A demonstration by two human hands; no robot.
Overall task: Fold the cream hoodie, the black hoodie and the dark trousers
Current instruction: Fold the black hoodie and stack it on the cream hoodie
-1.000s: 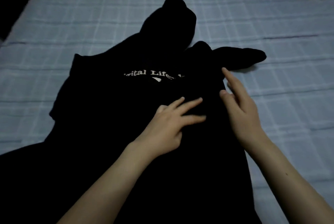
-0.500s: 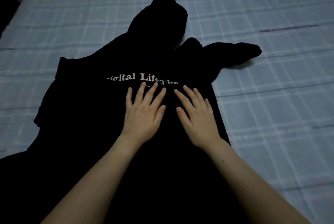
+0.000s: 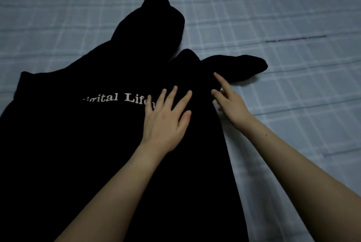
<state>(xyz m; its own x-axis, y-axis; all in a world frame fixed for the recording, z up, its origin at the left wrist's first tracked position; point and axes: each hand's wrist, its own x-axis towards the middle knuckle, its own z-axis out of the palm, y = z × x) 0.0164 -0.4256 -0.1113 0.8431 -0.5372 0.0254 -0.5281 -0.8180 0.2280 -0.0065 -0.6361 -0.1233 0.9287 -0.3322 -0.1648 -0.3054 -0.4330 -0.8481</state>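
Hoodie (image 3: pixel 78 144) print (image 3: pixel 109 98) part-hidden | left hand (image 3: pixel 166 122) flat, fingers apart | right hand (image 3: pixel 232 105) — grip unclear

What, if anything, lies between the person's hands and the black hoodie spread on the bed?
Nothing visible does. The left hand rests flat on the black hoodie with white lettering, and the right hand touches its right edge near the bunched black sleeve, beside the blue checked bedsheet.

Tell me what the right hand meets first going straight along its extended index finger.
The black hoodie: the right hand points its index finger at the base of the bunched sleeve, just beyond the fingertip. Dim light hides whether it already touches. Past that lies the hood.
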